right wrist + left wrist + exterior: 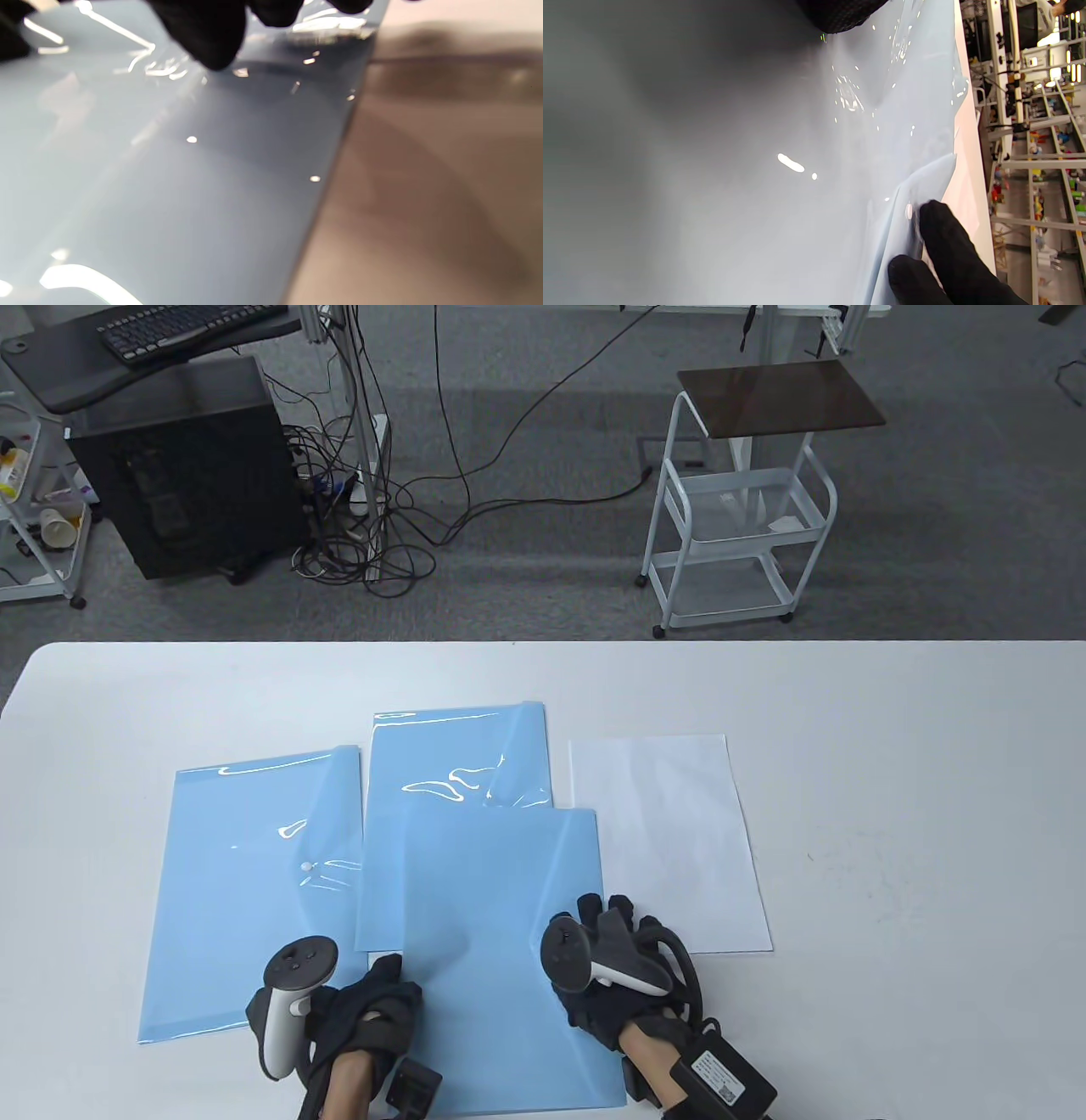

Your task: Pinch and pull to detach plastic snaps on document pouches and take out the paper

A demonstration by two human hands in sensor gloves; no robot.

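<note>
White table (891, 780), three blue pouches. Front pouch (509, 950) lies under both hands. Left hand (361, 1010) pins its near-left edge, probably as an anchor; grip unclear. Right hand (624, 967) fingers (946, 241) pinch the flap beside the snap (908, 211). Paper sheet (670, 840) just past the right fingers.

Behind the white desk (891, 780) lies a grey carpet floor (551, 585). On it stand a black computer tower (182, 466) beside tangled cables (365, 534), and a white trolley (738, 534) with a dark brown top. A keyboard (182, 326) lies on a dark tray at far left.
</note>
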